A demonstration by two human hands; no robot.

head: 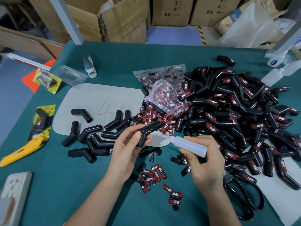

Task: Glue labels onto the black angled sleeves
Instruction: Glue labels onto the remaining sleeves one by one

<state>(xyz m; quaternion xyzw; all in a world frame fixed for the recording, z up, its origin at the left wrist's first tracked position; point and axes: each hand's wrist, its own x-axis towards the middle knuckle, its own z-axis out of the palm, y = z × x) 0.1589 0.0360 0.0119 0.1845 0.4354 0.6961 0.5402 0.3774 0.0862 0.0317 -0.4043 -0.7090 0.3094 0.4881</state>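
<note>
My left hand [128, 147] grips a bare black angled sleeve [147, 132] above the green table. My right hand [203, 160] holds a translucent glue bottle [189, 145], with its nozzle pointing left toward the sleeve's bend. Several unlabelled sleeves [96, 136] lie to the left. A large heap of labelled sleeves [236, 115] fills the right side. Loose red-and-black labels [154, 174] lie scattered below my hands, and more labels [151, 118] lie spilled by a plastic bag [166, 98].
A yellow utility knife [21, 152] and packaged sleeves [41, 123] lie at the left. Black scissors [244, 198] rest at the lower right. A power strip [11, 193] sits at the lower left corner. Cardboard boxes [117, 18] stand behind the table [65, 176].
</note>
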